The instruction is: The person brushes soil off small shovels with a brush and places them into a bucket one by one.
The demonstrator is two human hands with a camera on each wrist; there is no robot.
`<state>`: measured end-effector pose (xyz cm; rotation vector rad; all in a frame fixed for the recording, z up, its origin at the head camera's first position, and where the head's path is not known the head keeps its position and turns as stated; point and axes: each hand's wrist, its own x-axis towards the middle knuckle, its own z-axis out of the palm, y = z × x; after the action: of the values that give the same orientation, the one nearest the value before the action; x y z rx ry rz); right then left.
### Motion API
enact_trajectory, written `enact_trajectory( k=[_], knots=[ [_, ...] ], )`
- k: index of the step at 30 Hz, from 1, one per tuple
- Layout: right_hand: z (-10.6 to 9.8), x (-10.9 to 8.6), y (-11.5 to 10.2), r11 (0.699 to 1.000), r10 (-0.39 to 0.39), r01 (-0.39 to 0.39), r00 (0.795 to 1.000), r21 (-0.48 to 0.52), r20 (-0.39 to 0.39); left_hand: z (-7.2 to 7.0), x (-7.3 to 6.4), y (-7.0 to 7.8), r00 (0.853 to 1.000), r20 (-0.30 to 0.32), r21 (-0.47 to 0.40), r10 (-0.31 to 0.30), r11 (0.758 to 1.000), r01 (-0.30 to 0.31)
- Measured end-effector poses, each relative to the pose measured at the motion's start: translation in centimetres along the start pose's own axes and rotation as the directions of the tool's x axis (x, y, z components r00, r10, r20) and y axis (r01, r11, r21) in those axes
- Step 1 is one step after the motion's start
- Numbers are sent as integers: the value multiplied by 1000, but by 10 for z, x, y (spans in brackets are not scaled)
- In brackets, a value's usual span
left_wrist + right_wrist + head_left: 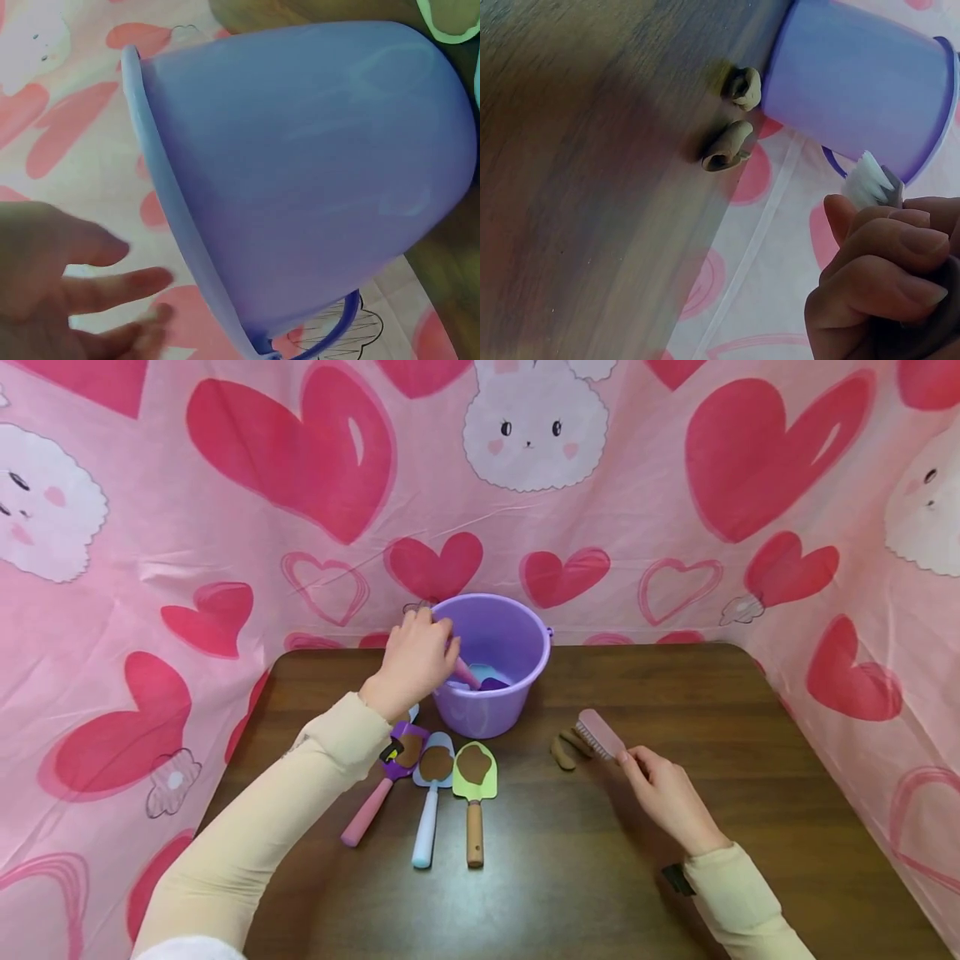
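At the rim of a purple bucket [483, 718], my left hand [415, 660] hovers over the left side. In the left wrist view its fingers [120, 291] are spread and hold nothing, beside the bucket's rim. Just below that hand, a pink handle [467, 674] leans inside the bucket, with a dark purple piece [493, 683] near it. My right hand [667, 789] grips a small pink brush [600, 735]; white bristles [868, 180] show in the right wrist view. Under the brush lie two curled brown pieces [561, 753] on the table.
Left of centre lie a green shovel [487, 791] with a wooden handle, a light blue shovel [427, 822], and a purple shovel [366, 814] with a pink handle. Brown patches mark their blades. The wooden table [555, 877] meets a pink heart-print cloth [645, 510] behind.
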<state>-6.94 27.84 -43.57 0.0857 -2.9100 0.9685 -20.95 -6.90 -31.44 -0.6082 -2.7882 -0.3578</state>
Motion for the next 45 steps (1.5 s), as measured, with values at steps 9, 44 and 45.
enact_trajectory(
  k=[9, 44, 45],
  knots=[
    [0, 1, -1, 1000, 8, -9, 1000, 13, 27, 5, -42, 10, 977, -208, -173, 41, 982, -78],
    [6, 3, -4, 1000, 15, -17, 997, 22, 79, 108, -157, 43, 934, 279, -34, 223, 974, -223],
    [6, 3, -4, 1000, 14, -16, 997, 22, 78, 109, -159, 44, 932, 285, -33, 222, 975, -222]
  ],
)
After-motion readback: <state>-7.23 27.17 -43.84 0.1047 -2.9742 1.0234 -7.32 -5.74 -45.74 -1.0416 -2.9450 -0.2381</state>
